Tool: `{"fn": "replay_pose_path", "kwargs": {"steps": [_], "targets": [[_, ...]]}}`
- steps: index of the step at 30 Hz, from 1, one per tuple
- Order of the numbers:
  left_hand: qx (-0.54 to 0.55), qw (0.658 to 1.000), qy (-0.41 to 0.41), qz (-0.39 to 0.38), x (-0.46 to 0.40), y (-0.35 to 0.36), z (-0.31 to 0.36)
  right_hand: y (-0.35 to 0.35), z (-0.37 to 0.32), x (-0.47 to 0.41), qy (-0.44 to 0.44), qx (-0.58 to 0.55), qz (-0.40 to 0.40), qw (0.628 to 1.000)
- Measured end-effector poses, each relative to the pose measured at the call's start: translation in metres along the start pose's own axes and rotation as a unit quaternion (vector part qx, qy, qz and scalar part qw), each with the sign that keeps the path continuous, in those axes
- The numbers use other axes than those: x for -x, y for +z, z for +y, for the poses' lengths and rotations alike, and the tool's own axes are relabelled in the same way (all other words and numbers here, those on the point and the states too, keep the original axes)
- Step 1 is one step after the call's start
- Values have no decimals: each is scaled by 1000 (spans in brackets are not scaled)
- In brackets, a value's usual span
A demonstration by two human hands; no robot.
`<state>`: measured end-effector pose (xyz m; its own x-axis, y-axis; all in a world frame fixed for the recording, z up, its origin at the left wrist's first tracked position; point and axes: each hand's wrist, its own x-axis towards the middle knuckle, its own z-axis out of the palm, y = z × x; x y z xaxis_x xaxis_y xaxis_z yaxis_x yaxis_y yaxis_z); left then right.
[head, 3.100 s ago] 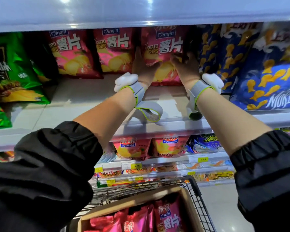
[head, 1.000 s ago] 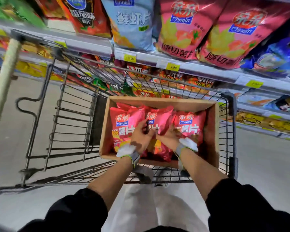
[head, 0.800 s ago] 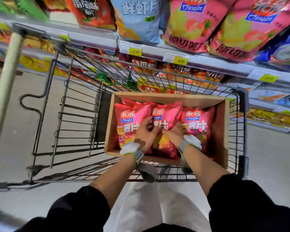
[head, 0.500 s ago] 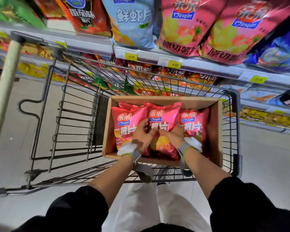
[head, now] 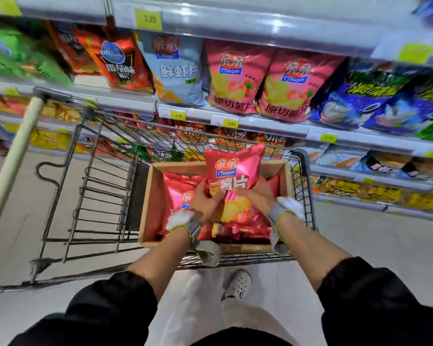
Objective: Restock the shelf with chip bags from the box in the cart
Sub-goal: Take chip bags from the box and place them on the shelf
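Both hands have a grip on one red bag (head: pixel 234 171), left hand (head: pixel 205 202) curled round its lower left edge, right hand (head: pixel 256 196) round the lower right, and the bag stands upright, lifted partly clear of the box (head: pixel 148 196) at frame centre. Box sits in the cart (head: pixel 85 196), hard against its right-hand wire end.

Now, how to play this one. Light, puffy, slippery foil, I'd say, so hold by the sides and bottom seam, no squeezing the middle or the chips inside get crushed. Lift straight up until the bottom clears the box rim, then swing it toward the shelf (head: pixel 235 121) in the upper half of the frame, label facing out. The cart's front wire rim stands between box and shelf, so carry the bag over it, not through it.

Count time. One bag in the hands. In the box, one more red bag (head: pixel 178 193) shows plainly at the left, a sliver of another peeks out at the right, and crinkled red foil lies along the near edge; how many bags that makes I can't tell. On the shelf row behind: two pink bags (head: pixel 235 78) side by side, one pale blue bag (head: pixel 175 68) to their left, one dark red bag (head: pixel 120 63) beyond that, and blurred green and blue packs at the edges that won't count cleanly.
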<state>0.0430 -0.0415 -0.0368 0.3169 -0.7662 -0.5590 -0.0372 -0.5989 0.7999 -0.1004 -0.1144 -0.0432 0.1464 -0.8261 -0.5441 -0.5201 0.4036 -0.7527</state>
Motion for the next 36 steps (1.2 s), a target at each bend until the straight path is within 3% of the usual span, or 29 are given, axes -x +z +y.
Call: {"fn": "replay_pose_path", "kwargs": {"steps": [7, 18, 29, 36], "targets": [[18, 998, 56, -12, 15, -1, 69, -51, -63, 35, -136, -22, -8, 990], [38, 980, 197, -9, 20, -33, 202, -106, -190, 44, -249, -75, 48, 964], [9, 933, 358, 27, -5, -58, 328, -149, -309, 30, -313, -122, 109, 935], [40, 920, 388, 38, -26, -65, 383, -163, -354, -18, -330, -143, 135, 923]]}}
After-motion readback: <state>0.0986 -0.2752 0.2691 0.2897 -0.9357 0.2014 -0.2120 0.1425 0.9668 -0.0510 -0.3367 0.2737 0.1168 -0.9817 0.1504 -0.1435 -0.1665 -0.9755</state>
